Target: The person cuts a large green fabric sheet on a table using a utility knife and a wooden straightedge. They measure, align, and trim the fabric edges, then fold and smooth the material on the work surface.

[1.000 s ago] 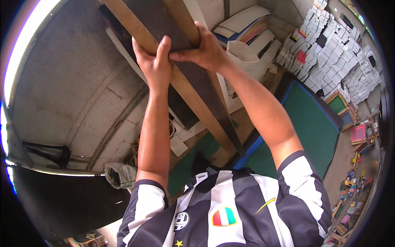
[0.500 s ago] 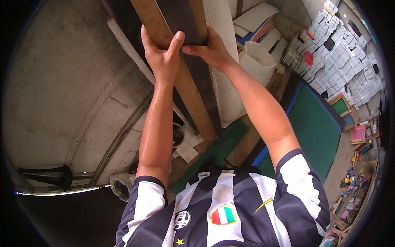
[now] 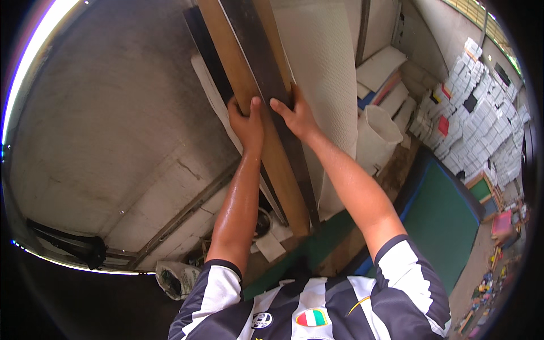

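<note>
Long narrow boards stand together, leaning at a tilt: a brown wooden board [image 3: 226,45] on the left, a dark brown board [image 3: 258,51] over it, and another brown edge on the right. My left hand [image 3: 246,124] is closed round the left side of the boards, its thumb on the front and its fingers hidden behind. My right hand [image 3: 299,118] grips the right side, with the thumb across the dark face. Its other fingers are mostly hidden behind the right edge. Both hands are at about the same height, and the boards' lower ends reach down near the floor.
Right behind the boards stands a white textured sheet [image 3: 326,73]. Beyond are a white open sack [image 3: 378,133], leaning flat panels [image 3: 385,65] and tall white stacks [image 3: 481,116]. A green dark-edged panel [image 3: 439,221] lies at right. A grey wall [image 3: 124,113] bounds the left.
My hands and the boards sit lower in the picture, along with the surroundings, as the view has tilted up. Both hands keep their grip on the boards.
</note>
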The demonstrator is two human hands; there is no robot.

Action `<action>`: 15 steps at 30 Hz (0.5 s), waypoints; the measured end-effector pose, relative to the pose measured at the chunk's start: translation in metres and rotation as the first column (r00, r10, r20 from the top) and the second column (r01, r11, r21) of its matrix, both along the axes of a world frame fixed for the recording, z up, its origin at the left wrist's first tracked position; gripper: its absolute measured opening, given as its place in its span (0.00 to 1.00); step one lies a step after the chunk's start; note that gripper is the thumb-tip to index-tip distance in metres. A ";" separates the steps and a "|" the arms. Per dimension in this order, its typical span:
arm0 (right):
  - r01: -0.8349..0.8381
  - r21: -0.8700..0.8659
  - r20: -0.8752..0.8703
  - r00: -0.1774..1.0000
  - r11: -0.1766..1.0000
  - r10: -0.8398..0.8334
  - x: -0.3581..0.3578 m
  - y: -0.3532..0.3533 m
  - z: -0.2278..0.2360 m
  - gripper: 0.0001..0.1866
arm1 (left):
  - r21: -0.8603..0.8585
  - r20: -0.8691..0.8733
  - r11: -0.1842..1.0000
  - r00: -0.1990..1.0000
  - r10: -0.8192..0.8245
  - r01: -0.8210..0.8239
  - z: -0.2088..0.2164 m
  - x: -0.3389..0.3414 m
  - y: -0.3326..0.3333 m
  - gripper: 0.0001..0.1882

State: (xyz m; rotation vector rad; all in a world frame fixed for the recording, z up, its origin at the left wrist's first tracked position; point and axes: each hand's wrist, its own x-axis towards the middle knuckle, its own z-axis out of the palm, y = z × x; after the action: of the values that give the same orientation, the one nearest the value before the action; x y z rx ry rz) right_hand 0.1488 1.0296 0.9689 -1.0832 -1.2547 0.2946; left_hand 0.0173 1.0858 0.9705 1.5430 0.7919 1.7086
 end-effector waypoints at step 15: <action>0.304 -0.211 0.007 0.951 0.929 -0.309 -0.018 0.067 -0.033 0.30 | -0.009 -0.086 0.987 0.984 0.157 -0.159 -0.078 -0.005 0.071 0.27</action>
State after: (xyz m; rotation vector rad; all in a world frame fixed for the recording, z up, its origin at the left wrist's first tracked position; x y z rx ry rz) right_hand 0.1312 1.0964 0.9361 -1.4338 -1.0267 0.2032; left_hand 0.0121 1.1568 0.8922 1.5872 0.9922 1.7544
